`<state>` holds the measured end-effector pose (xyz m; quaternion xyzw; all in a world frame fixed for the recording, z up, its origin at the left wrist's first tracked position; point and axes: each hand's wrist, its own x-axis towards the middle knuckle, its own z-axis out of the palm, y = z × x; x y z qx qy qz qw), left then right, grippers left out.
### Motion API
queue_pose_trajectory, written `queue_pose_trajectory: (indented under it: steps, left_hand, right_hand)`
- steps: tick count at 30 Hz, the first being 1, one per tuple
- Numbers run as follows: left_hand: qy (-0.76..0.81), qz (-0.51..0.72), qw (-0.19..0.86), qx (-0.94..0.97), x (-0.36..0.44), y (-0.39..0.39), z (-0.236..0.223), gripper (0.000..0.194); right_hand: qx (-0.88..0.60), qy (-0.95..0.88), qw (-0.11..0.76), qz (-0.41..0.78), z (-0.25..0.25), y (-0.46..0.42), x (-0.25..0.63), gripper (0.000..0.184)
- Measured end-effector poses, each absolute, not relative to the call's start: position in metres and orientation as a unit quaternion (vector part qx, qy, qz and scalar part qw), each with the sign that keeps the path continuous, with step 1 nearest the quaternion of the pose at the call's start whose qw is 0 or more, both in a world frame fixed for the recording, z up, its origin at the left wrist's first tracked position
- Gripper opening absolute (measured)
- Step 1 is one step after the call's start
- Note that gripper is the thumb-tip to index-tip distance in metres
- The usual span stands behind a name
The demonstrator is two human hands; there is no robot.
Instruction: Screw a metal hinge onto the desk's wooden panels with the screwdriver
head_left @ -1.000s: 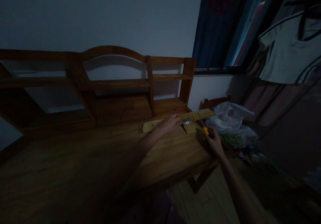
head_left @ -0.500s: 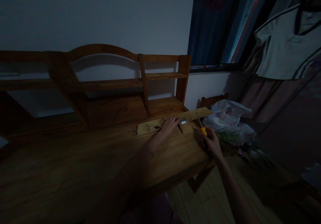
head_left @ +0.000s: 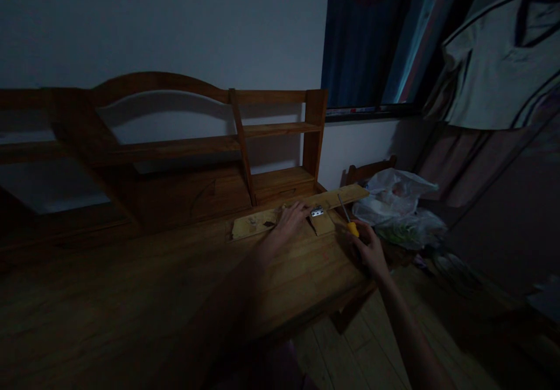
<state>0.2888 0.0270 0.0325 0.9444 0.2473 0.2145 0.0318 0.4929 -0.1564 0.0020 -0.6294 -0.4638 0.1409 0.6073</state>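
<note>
right hand (head_left: 368, 245) grips a yellow-handled screwdriver (head_left: 352, 229) — left hand (head_left: 292, 220) over the board (head_left: 250, 225), its hold unclear

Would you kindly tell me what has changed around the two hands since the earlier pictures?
The left hand has come down and spread its fingers toward the metal hinge, over the long board. The view has swung slightly right, so the shelf unit sits further left. Nothing was visibly let go: the right hand still holds the yellow-handled screwdriver, tip up.
</note>
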Motion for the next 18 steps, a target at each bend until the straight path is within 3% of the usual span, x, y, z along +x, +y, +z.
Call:
queue_pose_trajectory:
  steps: [9, 18]
  left_hand:
    - [0.229, 0.205, 0.017, 0.951, 0.31, 0.028, 0.039, 0.063]
    - [0.233, 0.184, 0.033, 0.954, 0.326, 0.034, 0.035, 0.059]
  right_hand:
    - [-0.624, -0.465, 0.613, 0.137, 0.001, -0.155, 0.493, 0.044]
    - [-0.629, -0.458, 0.609, 0.153, -0.001, -0.154, 0.495, 0.048]
